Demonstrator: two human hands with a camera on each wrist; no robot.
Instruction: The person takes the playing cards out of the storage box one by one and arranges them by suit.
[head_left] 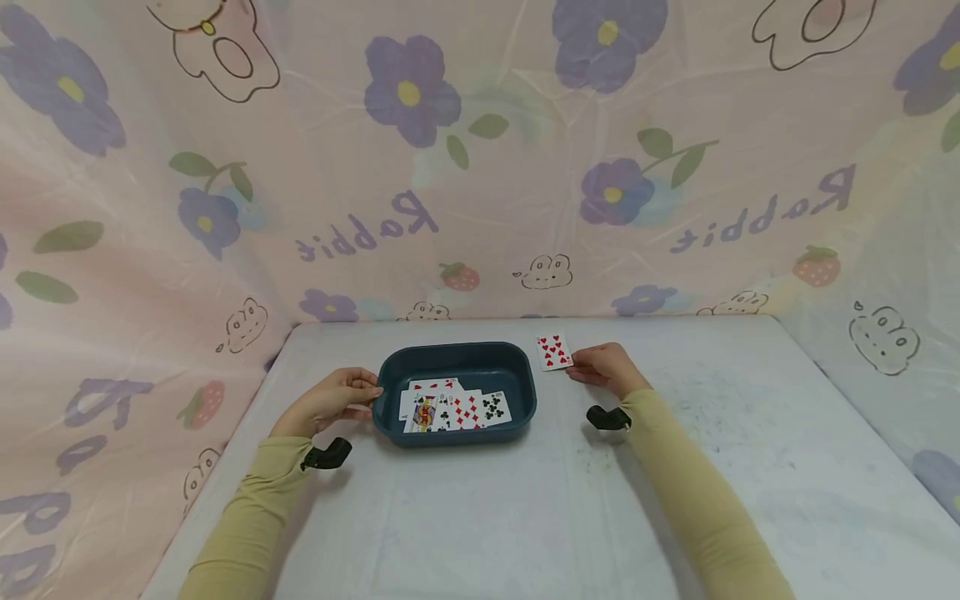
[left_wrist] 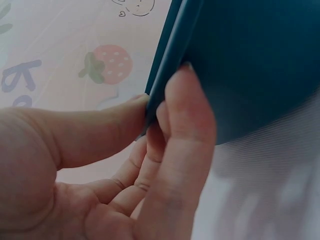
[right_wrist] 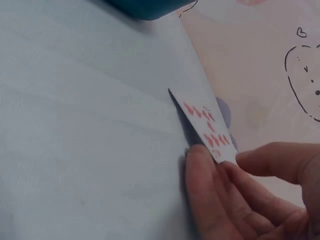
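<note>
In the head view, my left hand (head_left: 330, 402) pinches the left rim of a dark blue-green rectangular tray (head_left: 453, 439). Its thumb is outside the wall in the left wrist view, where the tray (left_wrist: 255, 60) fills the upper right. Several playing cards (head_left: 467, 411) lie face up and overlapping inside, a face card among them. Beyond the tray's right side, my right hand (head_left: 609, 367) holds a red heart playing card (head_left: 553, 352) by its near right corner. That heart card (right_wrist: 207, 127) slants up from the table in the right wrist view, its corner between thumb and fingers.
A white cloth covers the table (head_left: 480, 517). Behind it hangs a pink curtain (head_left: 510, 167) printed with flowers and rabbits, continuing along both sides. A black wrist camera (head_left: 327, 454) is on the left wrist, another black camera (head_left: 607, 417) on the right.
</note>
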